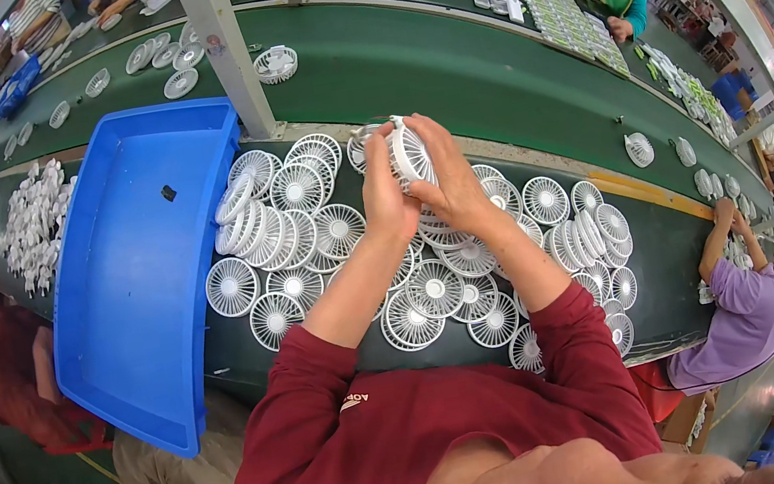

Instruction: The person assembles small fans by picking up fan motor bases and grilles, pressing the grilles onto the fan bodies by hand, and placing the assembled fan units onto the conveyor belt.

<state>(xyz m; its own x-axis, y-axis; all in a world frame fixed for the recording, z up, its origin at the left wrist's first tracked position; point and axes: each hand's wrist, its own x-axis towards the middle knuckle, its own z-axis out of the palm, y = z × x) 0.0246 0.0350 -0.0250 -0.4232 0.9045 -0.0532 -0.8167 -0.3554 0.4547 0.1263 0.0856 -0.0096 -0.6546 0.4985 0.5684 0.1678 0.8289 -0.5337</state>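
Between my two hands a white round fan guard [409, 153] is held up on its edge, above the heap on the green bench. My left hand [384, 192] is closed against its left side, fingers pointing up. My right hand [449, 171] wraps its right side, with the thumb across the lower part. Part of the guard is hidden by the fingers. Below and around my forearms lie many loose white fan grilles [435, 287], flat or overlapping. Another leaning stack of grilles [270, 235] rests left of my hands.
A big blue tray [97, 394] stands on the left, holding a small dark scrap. Beyond it is a pile of small white parts [38, 221]. A metal post [232, 59] rises ahead, beside the green conveyor belt [377, 51]. Co-workers sit at right and left.
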